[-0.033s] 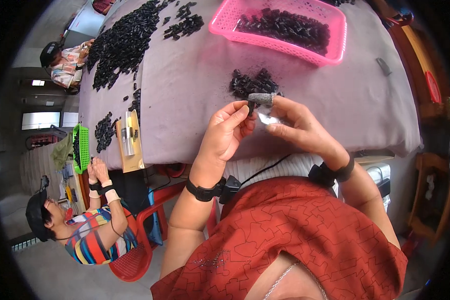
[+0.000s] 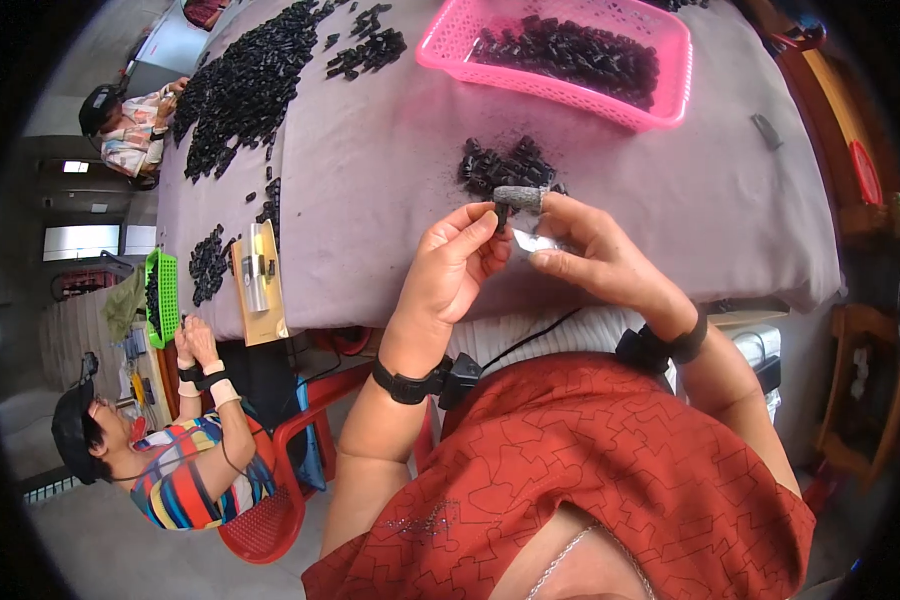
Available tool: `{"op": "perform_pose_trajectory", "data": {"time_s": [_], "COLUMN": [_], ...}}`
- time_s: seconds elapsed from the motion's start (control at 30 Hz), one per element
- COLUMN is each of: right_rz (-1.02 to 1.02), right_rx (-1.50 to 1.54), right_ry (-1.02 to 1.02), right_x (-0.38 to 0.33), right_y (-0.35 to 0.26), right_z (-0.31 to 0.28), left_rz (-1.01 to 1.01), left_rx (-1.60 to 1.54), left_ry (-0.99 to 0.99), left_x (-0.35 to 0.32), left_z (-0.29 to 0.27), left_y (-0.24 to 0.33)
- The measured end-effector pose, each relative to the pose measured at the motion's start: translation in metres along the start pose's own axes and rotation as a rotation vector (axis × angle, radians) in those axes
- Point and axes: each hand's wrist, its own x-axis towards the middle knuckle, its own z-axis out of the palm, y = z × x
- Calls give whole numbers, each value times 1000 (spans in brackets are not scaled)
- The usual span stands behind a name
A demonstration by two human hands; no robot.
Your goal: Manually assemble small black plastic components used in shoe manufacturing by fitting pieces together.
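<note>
My left hand (image 2: 448, 258) pinches a small black part (image 2: 502, 214) upright between thumb and fingertips. A grey finger cot (image 2: 519, 198) covers the index finger of my right hand (image 2: 600, 250) and rests across the top of that part. Between the thumb and fingers of this hand is a thin, shiny metal blade (image 2: 536, 242), its pointed end by the black part; its back end is hidden in the hand. Just beyond my hands lies a small pile of black parts (image 2: 505, 165) with dark crumbs around it.
A pink basket (image 2: 450, 62) of black parts stands at the far side of the grey-covered table (image 2: 370, 170). A large black heap (image 2: 245, 90) spreads at far left. Nearer left are a cardboard piece (image 2: 262, 300) and a green basket (image 2: 167, 290). Two co-workers (image 2: 205, 465) sit along the left.
My right hand has shifted slightly left, and the blade has turned so that its flat shape and point show more plainly. The left hand stays nearly still.
</note>
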Motion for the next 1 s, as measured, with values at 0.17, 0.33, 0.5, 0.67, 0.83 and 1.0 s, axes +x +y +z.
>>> {"op": "perform_pose_trajectory", "data": {"time_s": [0.17,0.33,0.5,0.67,0.83,1.0], "right_rz": [-22,-3,-30,7,45,60], "right_rx": [92,104,78,172,237,223], "right_ry": [6,-1,-17,-52,-72,-35], "right_x": [3,4,6,6,6,8], "right_y": [-5,4,11,9,14,14], "right_z": [2,0,-1,-3,-4,-5], "left_rz": [-43,-36,-47,-68,-109,-111], "left_rx": [-45,-99,-93,-100,-141,-131], "left_ry": [-37,-116,-97,-108,-114,-141], "left_x": [-1,-2,-2,-5,-3,-4], "left_z": [8,6,4,4,2,0], "left_y": [-2,-3,-3,-2,-4,-6]}}
